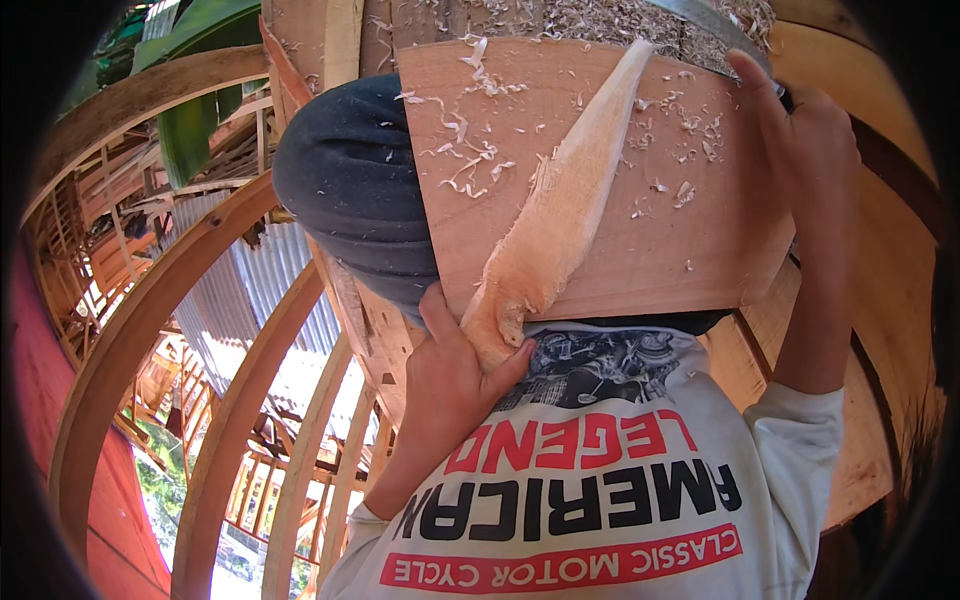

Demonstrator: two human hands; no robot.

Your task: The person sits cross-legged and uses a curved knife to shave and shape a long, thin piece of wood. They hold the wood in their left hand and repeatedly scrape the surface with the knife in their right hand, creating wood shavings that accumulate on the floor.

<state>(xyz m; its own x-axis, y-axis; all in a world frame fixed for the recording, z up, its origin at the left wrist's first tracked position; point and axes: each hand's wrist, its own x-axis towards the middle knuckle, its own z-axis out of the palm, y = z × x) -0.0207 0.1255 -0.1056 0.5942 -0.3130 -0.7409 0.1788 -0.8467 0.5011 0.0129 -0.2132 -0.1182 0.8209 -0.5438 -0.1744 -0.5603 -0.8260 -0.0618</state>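
On the board (735, 225) across your lap, the carved wood piece (560, 210) lies slanted, thick end gripped in your left hand (450, 368). Your right hand (808, 135), at the far right corner, is closed on a grey blade (712, 22). Shavings (478, 152) dot the board.

I held the left hand (450, 365) low and curled, the right hand (812, 140) clenched farther forward, its forearm (822, 290) outstretched.

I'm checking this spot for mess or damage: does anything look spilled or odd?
Pale shavings lie scattered over the board and heaped beyond its far edge, looking spilled. The wooden piece in the left hand has a pitted, ragged hollow near that hand, unlike its smoother, tapering far end.
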